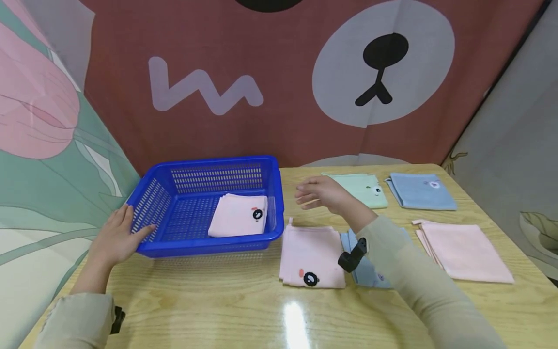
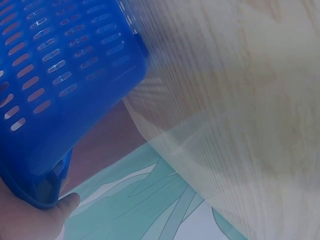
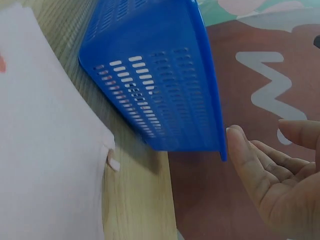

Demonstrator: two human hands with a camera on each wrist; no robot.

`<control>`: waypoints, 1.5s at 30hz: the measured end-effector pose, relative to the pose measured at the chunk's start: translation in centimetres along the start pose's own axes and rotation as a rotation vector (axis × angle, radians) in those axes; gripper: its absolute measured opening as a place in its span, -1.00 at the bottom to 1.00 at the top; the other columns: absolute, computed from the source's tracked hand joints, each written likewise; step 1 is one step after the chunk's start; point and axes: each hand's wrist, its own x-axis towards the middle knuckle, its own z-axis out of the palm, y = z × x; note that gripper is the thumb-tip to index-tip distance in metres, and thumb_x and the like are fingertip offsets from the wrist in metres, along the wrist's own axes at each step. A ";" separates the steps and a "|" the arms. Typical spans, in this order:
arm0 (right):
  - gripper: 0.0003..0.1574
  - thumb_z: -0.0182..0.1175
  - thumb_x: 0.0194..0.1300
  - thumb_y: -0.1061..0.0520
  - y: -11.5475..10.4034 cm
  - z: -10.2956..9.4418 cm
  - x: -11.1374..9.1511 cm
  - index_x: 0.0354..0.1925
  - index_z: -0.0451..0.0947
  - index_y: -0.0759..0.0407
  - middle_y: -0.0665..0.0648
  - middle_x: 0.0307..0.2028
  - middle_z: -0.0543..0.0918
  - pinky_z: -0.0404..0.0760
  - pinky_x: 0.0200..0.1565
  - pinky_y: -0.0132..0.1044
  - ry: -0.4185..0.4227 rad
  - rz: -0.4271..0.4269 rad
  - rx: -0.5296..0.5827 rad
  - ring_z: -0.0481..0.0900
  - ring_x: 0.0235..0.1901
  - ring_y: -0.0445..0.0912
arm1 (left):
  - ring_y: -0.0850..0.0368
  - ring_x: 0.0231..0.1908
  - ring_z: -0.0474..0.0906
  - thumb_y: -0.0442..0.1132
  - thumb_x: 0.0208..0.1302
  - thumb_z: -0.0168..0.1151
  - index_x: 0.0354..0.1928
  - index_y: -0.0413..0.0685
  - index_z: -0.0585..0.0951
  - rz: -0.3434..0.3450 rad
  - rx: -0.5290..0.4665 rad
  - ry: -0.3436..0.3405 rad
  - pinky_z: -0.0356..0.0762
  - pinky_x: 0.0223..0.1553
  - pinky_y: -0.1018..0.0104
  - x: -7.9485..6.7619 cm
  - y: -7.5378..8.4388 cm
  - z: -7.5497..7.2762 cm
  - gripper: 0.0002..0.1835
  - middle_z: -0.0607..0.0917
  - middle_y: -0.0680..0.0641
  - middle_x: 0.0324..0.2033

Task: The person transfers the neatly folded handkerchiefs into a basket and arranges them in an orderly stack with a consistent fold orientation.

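Note:
A blue plastic basket (image 1: 187, 245) with slotted walls stands on the left of the table, a folded pink towel (image 1: 235, 218) inside its right half. My left hand (image 1: 114, 237) grips the basket's rim at the front left corner. My right hand (image 1: 324, 194) hangs in the air just right of the basket, fingers loosely extended and holding nothing. In the right wrist view that hand (image 3: 280, 180) is apart from the basket wall (image 3: 165, 90). Below it lies another folded pink towel (image 1: 311, 252) with an eye design. The right forearm partly hides a blue towel (image 1: 370, 271).
Farther back are a folded green towel (image 1: 359, 189) and a second blue towel (image 1: 420, 191). Another pink towel (image 1: 468, 252) lies at the right. The wooden table (image 1: 218, 305) meets printed cloth hangings (image 1: 287, 131) at its back and sides.

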 end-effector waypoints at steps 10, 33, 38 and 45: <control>-0.49 -0.03 0.26 0.17 0.7 -2.1 -0.8 0.09 0.20 0.45 0.45 -0.03 0.39 0.51 -0.17 -0.10 0.013 0.013 -0.028 0.49 -0.14 0.13 | -0.46 0.14 -0.30 0.19 0.25 -0.31 0.19 -0.57 -0.21 0.003 0.004 -0.001 -0.21 0.06 -0.27 0.0 0.0 0.0 -0.10 -0.18 -0.55 0.17; -0.40 -0.05 0.27 0.10 3.5 -8.3 -2.8 0.12 0.15 0.51 0.49 0.00 0.34 0.48 -0.12 -0.09 0.173 -0.022 -0.092 0.44 -0.07 0.18 | -0.45 0.15 -0.29 0.19 0.24 -0.29 0.19 -0.58 -0.20 0.015 0.019 0.017 -0.19 0.05 -0.28 0.1 -0.4 0.3 -0.09 -0.17 -0.56 0.16; -0.42 -0.09 0.30 0.14 4.2 -9.8 -3.0 0.13 0.10 0.54 0.51 0.02 0.31 0.46 -0.11 -0.08 0.186 -0.012 -0.091 0.44 -0.07 0.15 | -0.45 0.15 -0.28 0.19 0.24 -0.30 0.19 -0.58 -0.20 0.011 0.024 0.016 -0.19 0.06 -0.28 0.1 -0.4 0.3 -0.09 -0.16 -0.56 0.16; -0.39 -0.15 0.32 0.09 5.0 -11.2 -3.3 0.15 0.07 0.54 0.54 0.04 0.26 0.39 -0.04 -0.01 0.214 0.017 -0.136 0.37 -0.02 0.21 | -0.45 0.15 -0.29 0.17 0.25 -0.29 0.19 -0.57 -0.21 0.013 0.021 0.008 -0.19 0.05 -0.28 0.1 -0.3 0.3 -0.11 -0.17 -0.56 0.16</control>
